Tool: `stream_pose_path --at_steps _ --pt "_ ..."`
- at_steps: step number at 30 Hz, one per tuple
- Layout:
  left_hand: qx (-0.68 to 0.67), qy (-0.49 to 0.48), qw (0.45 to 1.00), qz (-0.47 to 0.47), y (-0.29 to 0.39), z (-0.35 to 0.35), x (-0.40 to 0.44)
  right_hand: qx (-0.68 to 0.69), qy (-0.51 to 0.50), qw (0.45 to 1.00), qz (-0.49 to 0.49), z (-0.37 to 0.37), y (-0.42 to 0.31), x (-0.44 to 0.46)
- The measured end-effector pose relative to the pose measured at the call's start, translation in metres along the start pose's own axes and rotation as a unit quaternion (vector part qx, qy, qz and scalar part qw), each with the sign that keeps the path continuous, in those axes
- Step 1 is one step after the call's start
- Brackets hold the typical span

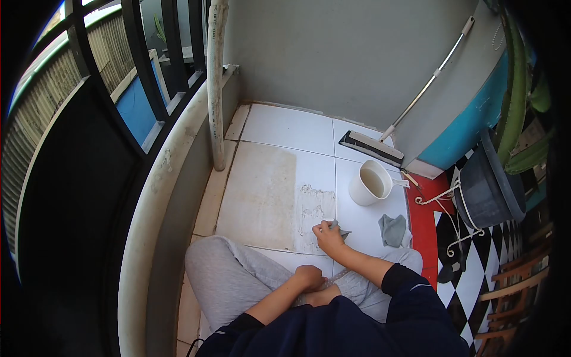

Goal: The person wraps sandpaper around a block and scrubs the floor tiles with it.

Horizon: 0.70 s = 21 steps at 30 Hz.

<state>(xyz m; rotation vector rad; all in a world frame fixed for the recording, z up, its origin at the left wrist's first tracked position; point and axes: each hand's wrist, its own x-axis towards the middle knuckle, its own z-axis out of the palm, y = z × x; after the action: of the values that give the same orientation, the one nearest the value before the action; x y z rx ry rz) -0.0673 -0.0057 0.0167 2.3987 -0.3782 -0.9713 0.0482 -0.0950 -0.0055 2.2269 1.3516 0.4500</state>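
My right hand [328,235] is closed around a small grey cloth [344,233], pressed to the floor at the lower end of a wet, dirt-streaked strip [315,205] on a white tile. Left of that strip, the same tile carries a dull beige stain [256,190]. Resting in my lap by my crossed legs, my left hand [309,278] has its fingers curled, with nothing visible in them. A white dipper [364,193] with a handle, holding cloudy water, stands beyond my right hand. Another grey cloth [392,230] lies crumpled on the tile near my right knee.
A long-handled floor squeegee [373,147] leans on the wall at the back right. A potted cactus [489,184] sits in a white metal stand past the red floor border [423,238]. At left are a pipe [216,89], a low ledge [146,232] and a black railing [140,59].
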Motion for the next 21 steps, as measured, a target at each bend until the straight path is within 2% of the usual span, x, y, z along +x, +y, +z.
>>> stream_pose_path --at_steps 2,3,4,5,7,9,10,11,12,14,15,17,18,20,21 --pt "0.002 0.000 1.000 0.000 0.000 0.000 0.001 0.039 -0.023 0.999 0.002 -0.006 0.017 0.002" --pt "0.003 0.000 1.000 -0.001 0.000 0.001 0.002 0.183 -0.068 0.979 0.054 -0.021 0.037 0.004" --pt "0.000 0.001 1.000 0.000 0.000 0.001 0.002 0.321 -0.113 0.934 0.104 -0.030 0.054 0.006" --pt "0.000 -0.002 1.000 -0.001 0.000 0.000 0.001 0.320 -0.115 0.935 0.101 -0.031 0.066 0.006" --pt "0.001 -0.006 1.000 0.001 0.002 -0.001 0.001 0.522 -0.071 0.814 0.244 -0.029 0.085 -0.001" --pt "0.013 -0.020 1.000 -0.007 0.004 -0.002 0.001 0.537 -0.059 0.803 0.251 -0.016 0.093 -0.010" --pt "0.014 -0.021 1.000 -0.005 0.004 -0.002 0.001 0.713 -0.085 0.610 0.335 -0.014 0.094 -0.015" --pt "0.014 -0.018 1.000 -0.005 0.004 -0.002 0.001 0.835 -0.103 0.371 0.392 -0.011 0.094 -0.019" --pt "0.012 -0.014 1.000 -0.006 0.004 -0.001 0.000 0.835 -0.103 0.371 0.392 -0.007 0.092 -0.024" --pt "0.012 -0.017 1.000 -0.008 0.004 -0.002 0.001 0.874 -0.078 0.252 0.407 0.001 0.087 -0.034" --pt "0.011 -0.020 1.000 -0.009 0.004 -0.002 0.000 0.875 -0.078 0.251 0.406 0.006 0.085 -0.037" --pt "0.016 -0.022 1.000 -0.007 0.004 -0.003 0.000 0.900 -0.074 0.157 0.400 0.016 0.080 -0.044" --pt "0.020 -0.024 1.000 -0.005 0.005 -0.003 0.000 0.900 -0.073 0.155 0.401 0.017 0.078 -0.046" --pt "0.020 -0.024 0.999 -0.005 0.004 -0.002 0.000 0.904 -0.059 0.090 0.415 0.020 0.073 -0.048" --pt "0.018 -0.023 1.000 -0.003 0.004 -0.003 0.000 0.904 -0.057 0.088 0.415 0.020 0.071 -0.049"
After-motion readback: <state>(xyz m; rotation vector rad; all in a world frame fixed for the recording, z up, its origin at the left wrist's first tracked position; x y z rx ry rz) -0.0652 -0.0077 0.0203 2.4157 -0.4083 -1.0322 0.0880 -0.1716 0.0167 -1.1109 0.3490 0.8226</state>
